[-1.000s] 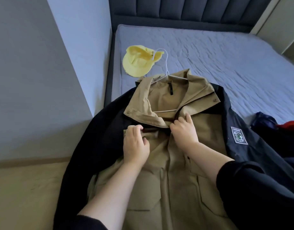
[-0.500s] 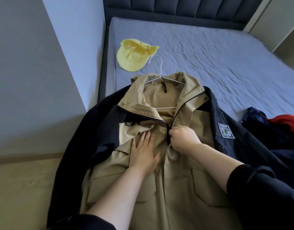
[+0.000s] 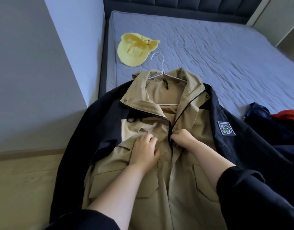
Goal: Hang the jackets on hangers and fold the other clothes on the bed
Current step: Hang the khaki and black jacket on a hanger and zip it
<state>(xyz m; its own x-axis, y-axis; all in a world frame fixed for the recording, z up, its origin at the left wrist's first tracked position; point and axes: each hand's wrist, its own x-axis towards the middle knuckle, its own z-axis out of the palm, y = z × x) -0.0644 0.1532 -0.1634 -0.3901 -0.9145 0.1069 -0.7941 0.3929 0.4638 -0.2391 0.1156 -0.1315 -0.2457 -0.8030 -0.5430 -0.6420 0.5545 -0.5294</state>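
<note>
A tan and navy jacket [image 3: 184, 188] lies front-up on the foot of the bed [image 3: 217, 52], with a white wire hanger [image 3: 161, 70] inside its collar and the hook pointing up the mattress. My left hand [image 3: 145, 151] presses flat on the left chest panel, fingers spread. Just right of it, my right hand [image 3: 184, 140] pinches the zipper pull at the jacket's front opening, at chest height. The collar stands open above the zip.
A yellow cap [image 3: 134, 48] lies on the mattress beyond the collar. More clothes, navy [image 3: 259, 117] and red [image 3: 285, 115], are heaped at the right edge. A grey wall [image 3: 35, 72] and wood floor [image 3: 23, 188] are to the left.
My left hand let go of the collar edge and moved down to lie flat on the chest panel. My right hand slid down the front opening to the zip.
</note>
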